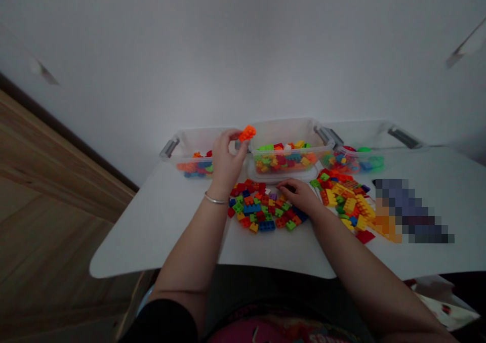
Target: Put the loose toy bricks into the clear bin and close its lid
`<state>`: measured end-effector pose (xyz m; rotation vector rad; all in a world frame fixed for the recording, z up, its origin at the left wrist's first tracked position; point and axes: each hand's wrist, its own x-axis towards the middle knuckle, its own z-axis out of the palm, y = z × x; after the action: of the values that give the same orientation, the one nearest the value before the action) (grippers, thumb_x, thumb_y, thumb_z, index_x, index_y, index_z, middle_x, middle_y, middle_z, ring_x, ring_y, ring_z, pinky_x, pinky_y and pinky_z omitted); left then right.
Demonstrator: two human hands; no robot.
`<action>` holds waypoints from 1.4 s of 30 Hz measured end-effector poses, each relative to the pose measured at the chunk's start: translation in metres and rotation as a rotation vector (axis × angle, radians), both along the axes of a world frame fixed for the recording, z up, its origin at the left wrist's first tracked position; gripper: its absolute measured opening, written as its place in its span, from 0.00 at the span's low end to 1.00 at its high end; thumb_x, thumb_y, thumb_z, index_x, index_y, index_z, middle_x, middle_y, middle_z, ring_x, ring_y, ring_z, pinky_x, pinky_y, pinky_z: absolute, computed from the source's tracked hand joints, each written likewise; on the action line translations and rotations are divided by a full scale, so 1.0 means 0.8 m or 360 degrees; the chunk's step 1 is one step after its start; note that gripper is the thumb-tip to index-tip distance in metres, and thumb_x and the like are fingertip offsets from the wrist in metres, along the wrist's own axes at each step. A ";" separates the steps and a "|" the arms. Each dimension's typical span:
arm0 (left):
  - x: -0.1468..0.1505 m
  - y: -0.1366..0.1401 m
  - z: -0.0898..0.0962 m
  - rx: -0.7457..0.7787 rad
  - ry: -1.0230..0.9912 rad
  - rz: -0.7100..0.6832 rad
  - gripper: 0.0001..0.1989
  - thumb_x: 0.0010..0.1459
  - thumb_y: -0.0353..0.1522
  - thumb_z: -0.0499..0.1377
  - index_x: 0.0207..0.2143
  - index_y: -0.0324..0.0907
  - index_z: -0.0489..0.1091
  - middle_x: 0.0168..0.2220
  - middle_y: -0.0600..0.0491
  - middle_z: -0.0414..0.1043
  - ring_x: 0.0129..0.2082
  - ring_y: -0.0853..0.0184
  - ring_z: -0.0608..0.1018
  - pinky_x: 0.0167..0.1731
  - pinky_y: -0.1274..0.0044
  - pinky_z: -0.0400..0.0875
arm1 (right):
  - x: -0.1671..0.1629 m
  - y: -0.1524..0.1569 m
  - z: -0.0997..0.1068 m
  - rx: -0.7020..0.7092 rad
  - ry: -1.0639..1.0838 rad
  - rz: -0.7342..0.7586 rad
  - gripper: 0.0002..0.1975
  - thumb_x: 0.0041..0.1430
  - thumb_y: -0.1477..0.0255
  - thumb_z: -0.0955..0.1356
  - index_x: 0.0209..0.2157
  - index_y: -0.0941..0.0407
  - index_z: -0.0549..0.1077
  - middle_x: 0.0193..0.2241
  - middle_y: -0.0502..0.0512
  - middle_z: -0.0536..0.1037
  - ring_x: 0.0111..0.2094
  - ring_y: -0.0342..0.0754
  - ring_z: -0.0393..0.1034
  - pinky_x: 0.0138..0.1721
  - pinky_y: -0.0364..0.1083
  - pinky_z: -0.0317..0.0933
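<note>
My left hand (pixel 227 158) is raised in front of the left and middle bins, closed with thumb and fingers on an orange toy brick (pixel 248 133). My right hand (pixel 300 195) rests low at the upper right of a pile of small building bricks (pixel 261 209) in red, blue, green, orange and yellow. Its fingers are loosely curved and a little apart, with nothing visible between them. To the right of that hand lies a second heap of bricks (pixel 349 201), mostly yellow, with some red and green pieces.
Along the wall stand a left clear bin (pixel 190 136), a middle clear bin (pixel 284 126) and a right clear bin (pixel 364 130), all holding bricks. A pixelated dark object (pixel 412 209) lies right on the white table (pixel 152 221). Wooden furniture (pixel 56 181) stands left.
</note>
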<state>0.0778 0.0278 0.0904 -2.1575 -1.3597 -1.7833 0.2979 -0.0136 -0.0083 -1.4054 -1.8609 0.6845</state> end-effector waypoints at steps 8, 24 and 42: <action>0.031 0.025 0.011 -0.0446 0.0649 0.0112 0.11 0.58 0.35 0.58 0.41 0.43 0.76 0.38 0.48 0.78 0.43 0.60 0.74 0.48 0.68 0.64 | 0.001 0.004 -0.008 -0.0006 0.0074 -0.0013 0.09 0.55 0.70 0.65 0.33 0.55 0.78 0.33 0.54 0.81 0.34 0.48 0.73 0.40 0.46 0.66; -0.009 -0.014 0.000 -0.0108 0.0568 0.0046 0.08 0.58 0.31 0.56 0.39 0.42 0.72 0.38 0.49 0.75 0.43 0.60 0.74 0.47 0.68 0.65 | 0.000 0.002 -0.001 -0.0031 0.0024 -0.0009 0.09 0.55 0.70 0.66 0.31 0.55 0.78 0.32 0.54 0.81 0.33 0.48 0.73 0.38 0.46 0.65; -0.100 -0.010 -0.080 -0.0975 0.0977 -0.0271 0.21 0.49 0.23 0.53 0.45 0.39 0.76 0.45 0.45 0.78 0.45 0.60 0.78 0.50 0.67 0.72 | 0.001 0.004 -0.004 -0.0020 0.0037 0.0002 0.10 0.55 0.68 0.65 0.32 0.55 0.78 0.31 0.54 0.80 0.33 0.47 0.72 0.38 0.46 0.65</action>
<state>-0.0022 0.0201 0.0268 -2.8307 -1.7017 -0.6214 0.2984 -0.0100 -0.0114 -1.3988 -1.8426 0.7116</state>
